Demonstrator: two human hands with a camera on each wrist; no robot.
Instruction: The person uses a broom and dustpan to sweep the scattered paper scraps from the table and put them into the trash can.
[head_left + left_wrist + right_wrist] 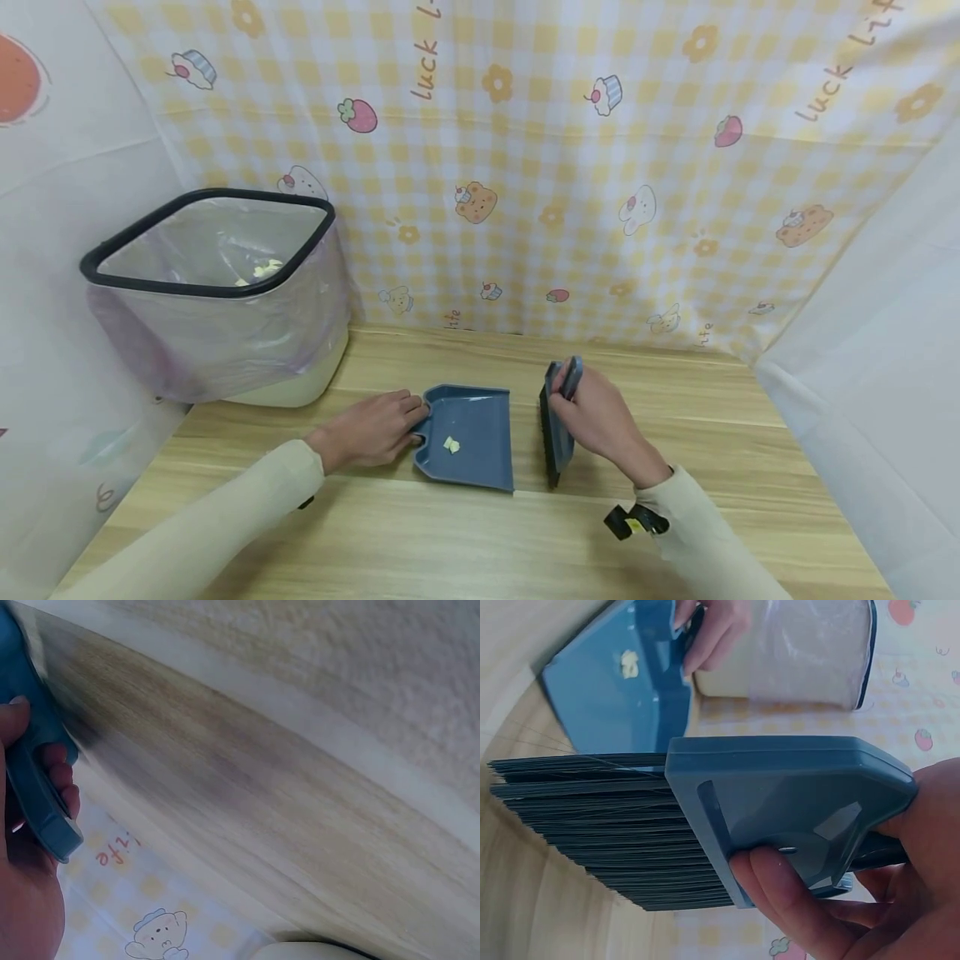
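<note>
A blue dustpan (480,429) lies flat on the wooden table, its open edge to the right. One crumpled pale-yellow scrap (452,445) rests in the pan. My left hand (378,427) grips the dustpan by its handle at the left; the left wrist view shows fingers curled around that handle. To the right of the pan, my right hand (596,417) holds a blue hand brush (558,433). Its dark bristles (615,832) face the dustpan, a short gap away from its edge in the head view.
A bin (322,367) with a black rim and a translucent liner stands at the back left, several pale-yellow scraps (267,268) inside. A checked curtain (525,167) hangs behind the wooden table (450,542). White sheets border both sides.
</note>
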